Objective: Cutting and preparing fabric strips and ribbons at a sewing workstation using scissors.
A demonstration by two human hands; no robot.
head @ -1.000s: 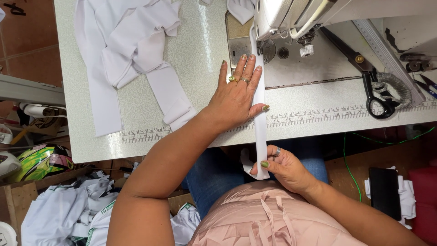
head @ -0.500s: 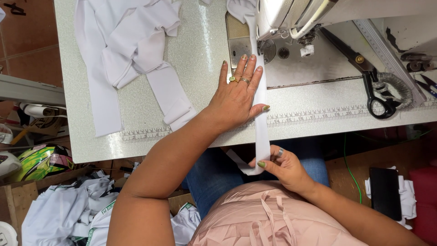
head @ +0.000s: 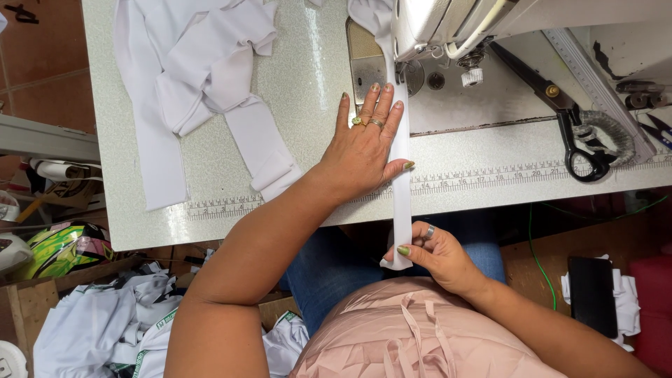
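A narrow white fabric strip (head: 402,183) runs from under the sewing machine (head: 448,28) head down over the table's front edge. My left hand (head: 365,148) lies flat on the table, fingers spread, pressing the strip just before the needle. My right hand (head: 435,253) is below the table edge, over my lap, pinching the strip's lower end between thumb and fingers.
A pile of white fabric pieces (head: 203,91) lies on the speckled table (head: 308,63) to the left. Black scissors (head: 567,126) rest at the right by a printed ruler. White garments (head: 91,322) are heaped on the floor at lower left; a dark phone (head: 591,294) sits at lower right.
The strip has fed toward the machine, so its lower end has risen. My right hand holds nearer that end. My left hand stays flat in place.
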